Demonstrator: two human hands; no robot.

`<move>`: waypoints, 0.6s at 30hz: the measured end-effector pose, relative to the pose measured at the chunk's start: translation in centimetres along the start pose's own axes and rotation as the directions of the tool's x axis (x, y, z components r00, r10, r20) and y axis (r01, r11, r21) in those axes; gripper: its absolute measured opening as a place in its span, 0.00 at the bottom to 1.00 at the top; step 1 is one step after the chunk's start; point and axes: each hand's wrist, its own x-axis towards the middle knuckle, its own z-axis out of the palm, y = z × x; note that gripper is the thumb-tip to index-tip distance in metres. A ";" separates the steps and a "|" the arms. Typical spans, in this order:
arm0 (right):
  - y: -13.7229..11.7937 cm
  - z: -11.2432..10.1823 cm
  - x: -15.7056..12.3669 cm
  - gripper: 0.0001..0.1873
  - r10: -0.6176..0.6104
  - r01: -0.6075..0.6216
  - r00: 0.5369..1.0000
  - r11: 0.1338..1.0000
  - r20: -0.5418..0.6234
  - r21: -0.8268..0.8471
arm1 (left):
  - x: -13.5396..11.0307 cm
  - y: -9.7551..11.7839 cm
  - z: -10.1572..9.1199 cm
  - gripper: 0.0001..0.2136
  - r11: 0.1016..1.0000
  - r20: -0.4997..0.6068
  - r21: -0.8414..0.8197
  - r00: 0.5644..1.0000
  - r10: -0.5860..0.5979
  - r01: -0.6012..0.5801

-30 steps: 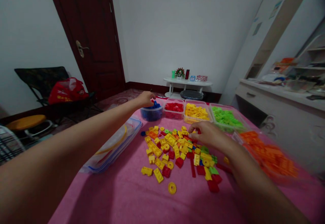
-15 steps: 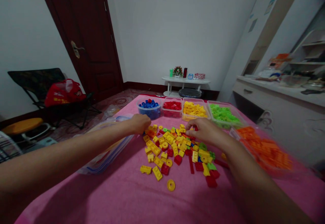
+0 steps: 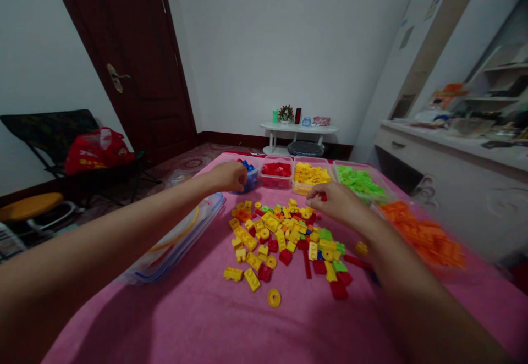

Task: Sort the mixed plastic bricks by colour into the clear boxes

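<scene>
My left hand (image 3: 229,176) was stretched far forward, with its fingers curled together against the near side of the tub of blue bricks (image 3: 249,177). I cannot tell if they held something inside. My right hand (image 3: 336,202) hung low over the far edge of the heap of loose bricks (image 3: 284,237), and its fingers were pinched on a small red brick (image 3: 323,196), which was lifted a little above the heap.

Just beyond these fingers stood the tub of yellow bricks (image 3: 310,175), and the tub of red bricks (image 3: 276,170) stood between that one and the blue one. To the right of my right hand were the tub of green bricks (image 3: 361,180) and, nearer to me, the tub of orange bricks (image 3: 421,235), which looked blurred. A flat clear box (image 3: 181,237) lay under my left forearm. Everything stood on the pink counter (image 3: 198,320), and a yellow ring (image 3: 274,297) lay alone on the near side of the heap.
</scene>
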 end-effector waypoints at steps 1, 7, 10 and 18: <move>0.3 -0.2 0.1 0.09 0.032 -0.031 0.998 0.999 -0.045 0.015 | -0.5 0.6 0.6 0.08 0.998 0.080 -0.029 0.995 0.054 -0.051; 0.9 -0.9 0.0 0.12 0.223 -0.133 0.970 0.827 -0.101 0.546 | -2.7 2.7 3.1 0.11 0.990 0.199 -0.004 0.970 0.139 -0.141; 0.4 -0.8 -0.2 0.14 0.235 -0.150 0.969 0.314 0.076 0.938 | -2.7 2.8 3.7 0.13 0.994 0.191 0.021 0.977 0.098 -0.104; -0.2 -0.3 -0.1 0.23 0.127 -0.183 0.964 -0.316 0.232 0.931 | -3.0 4.2 2.8 0.11 0.981 0.207 0.129 0.972 0.114 -0.143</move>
